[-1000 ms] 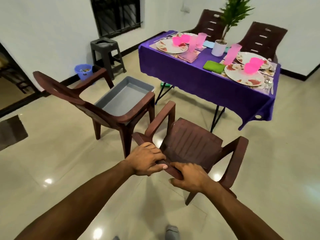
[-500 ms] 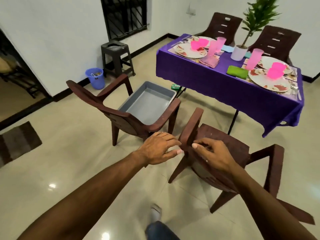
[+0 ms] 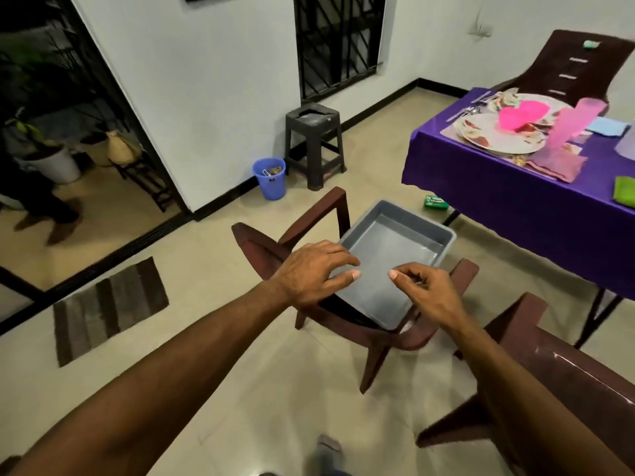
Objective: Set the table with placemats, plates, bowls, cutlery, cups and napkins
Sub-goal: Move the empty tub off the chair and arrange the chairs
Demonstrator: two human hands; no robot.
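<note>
A grey plastic tub point(image 3: 409, 235) lies empty on the seat of a brown armchair point(image 3: 309, 218) in front of me. My left hand point(image 3: 309, 273) hovers over the tub's near left corner with fingers spread, holding nothing. My right hand point(image 3: 426, 290) hovers beside it over the near rim, fingers loosely curled and empty. At the right, the purple-clothed table point(image 3: 498, 194) carries floral plates point(image 3: 488, 135), a pink bowl point(image 3: 519, 116), a pink cup point(image 3: 567, 127) and a pink napkin point(image 3: 560, 164).
A second brown chair point(image 3: 563, 365) stands at my lower right, and a third point(image 3: 580, 63) behind the table. A dark stool point(image 3: 314, 139) and a blue bin point(image 3: 269, 176) stand by the wall. A striped mat point(image 3: 110, 304) lies left; a green packet point(image 3: 435, 202) under the table.
Both hands have let go of the near chair and moved left over the grey tub. My view has swung left, so the table now sits at the right edge.
</note>
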